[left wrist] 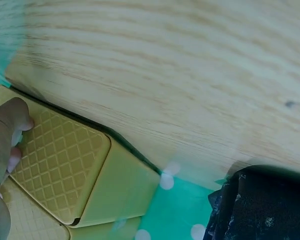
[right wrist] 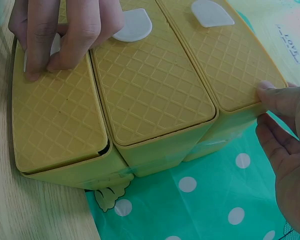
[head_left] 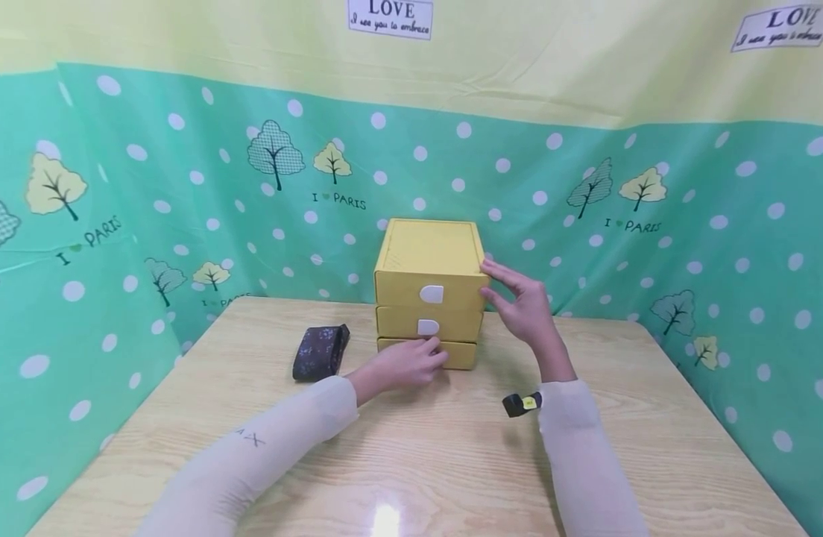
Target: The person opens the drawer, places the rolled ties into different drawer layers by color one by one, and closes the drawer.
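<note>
Cloth [head_left: 452, 164]: one broad spread behind it all, yellow above, green with white spots below, and two LOVE signs [head_left: 390, 19] showed along the top!
Table [head_left: 452, 462]: one, pale wood grain, and the action sat over toward its far side.
Drawer box [head_left: 428, 246]: one, and there it stood, upright near the table's far edge, just in front of the cloth; yellow all over, flat on top, with a raised criss-cross pattern across its fronts.
Drawers: three, one above another: top drawer [head_left: 405, 289], middle drawer [head_left: 394, 321], bottom drawer [head_left: 460, 356], with thin dark seams between them.
Hands: two, both on the box! The left hand [head_left: 408, 362] had its fingers curled at the bottom drawer, pinching the lowest tab; the right hand [head_left: 525, 306] lay unclenched, fingers fairly straight, touching the upper right corner from the front and the side.
Wallet [head_left: 320, 352]: one, dark with a small flowery print, lying on the table left of the box, well apart from it.
Gadget [head_left: 514, 406]: one, black with a yellow label, beside the right sleeve [head_left: 586, 447].
Tabs [head_left: 432, 294]: three, white and rounded at one end; two showed plainly, the lowest mostly hidden behind fingers.
</note>
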A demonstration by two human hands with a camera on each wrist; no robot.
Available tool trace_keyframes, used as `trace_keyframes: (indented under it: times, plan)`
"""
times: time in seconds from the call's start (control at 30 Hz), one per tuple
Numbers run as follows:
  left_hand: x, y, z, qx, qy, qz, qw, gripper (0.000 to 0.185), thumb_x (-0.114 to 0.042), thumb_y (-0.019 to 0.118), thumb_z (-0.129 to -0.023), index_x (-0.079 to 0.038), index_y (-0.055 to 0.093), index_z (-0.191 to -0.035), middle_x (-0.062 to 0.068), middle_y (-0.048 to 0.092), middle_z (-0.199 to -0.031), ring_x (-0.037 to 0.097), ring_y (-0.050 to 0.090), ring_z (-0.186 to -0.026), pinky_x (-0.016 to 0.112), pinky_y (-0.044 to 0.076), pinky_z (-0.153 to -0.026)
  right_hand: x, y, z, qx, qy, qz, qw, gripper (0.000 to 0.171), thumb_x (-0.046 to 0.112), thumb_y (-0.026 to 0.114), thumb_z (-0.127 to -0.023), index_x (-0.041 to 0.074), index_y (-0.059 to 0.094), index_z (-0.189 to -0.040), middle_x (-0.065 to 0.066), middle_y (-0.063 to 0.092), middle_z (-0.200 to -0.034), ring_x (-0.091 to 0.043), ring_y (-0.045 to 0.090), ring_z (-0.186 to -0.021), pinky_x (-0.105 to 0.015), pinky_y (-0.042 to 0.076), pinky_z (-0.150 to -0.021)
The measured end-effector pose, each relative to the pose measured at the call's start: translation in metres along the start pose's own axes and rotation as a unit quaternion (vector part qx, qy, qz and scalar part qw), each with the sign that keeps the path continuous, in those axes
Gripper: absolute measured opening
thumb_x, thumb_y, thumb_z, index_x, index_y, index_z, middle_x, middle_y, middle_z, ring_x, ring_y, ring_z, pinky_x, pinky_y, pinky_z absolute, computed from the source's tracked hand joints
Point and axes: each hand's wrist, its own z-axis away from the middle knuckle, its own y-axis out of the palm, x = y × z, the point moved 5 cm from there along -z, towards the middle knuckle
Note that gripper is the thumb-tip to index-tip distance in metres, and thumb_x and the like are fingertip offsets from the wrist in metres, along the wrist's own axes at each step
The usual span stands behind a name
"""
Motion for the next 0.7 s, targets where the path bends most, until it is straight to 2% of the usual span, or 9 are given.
trace_keyframes:
  times: [0.2,0.4,0.7]
  plan:
    - [0.0000,-0.0031,0.0015,0.005,0.000,0.003,1.0000,0.025,-0.005,0.059,-0.099,-0.022,0.078,-0.100,-0.001,0.059,-0.113,0.022,0.056,-0.105,0.023,0.057,-0.082,0.0019,0.0005,-0.0001,0.003,-0.005,0.014,1.000,0.043,0.007,0.076,-0.092,0.007,0.067,-0.134,-0.008,0.059,-0.144,-0.021,0.054,-0.136,-0.031,0.045,-0.112]
    - [-0.0020,-0.0037,0.0015,-0.002,0.006,-0.008,1.0000,0.023,-0.007,0.058,-0.101,-0.021,0.077,-0.100,-0.001,0.060,-0.113,0.021,0.056,-0.103,0.023,0.056,-0.080,0.0015,0.0000,0.0010,0.002,-0.005,0.007,1.000,0.043,0.007,0.075,-0.092,0.006,0.067,-0.134,-0.015,0.059,-0.143,-0.022,0.054,-0.136,-0.030,0.045,-0.111]
    - [-0.0051,-0.0061,0.0033,0.011,0.021,-0.017,0.9996,0.022,-0.007,0.065,-0.097,-0.024,0.079,-0.101,-0.002,0.060,-0.117,0.020,0.055,-0.103,0.021,0.055,-0.078,0.0010,-0.0003,0.0013,0.000,-0.004,-0.007,1.000,0.044,0.004,0.076,-0.090,0.005,0.068,-0.133,-0.012,0.059,-0.143,-0.026,0.055,-0.135,-0.031,0.046,-0.110]
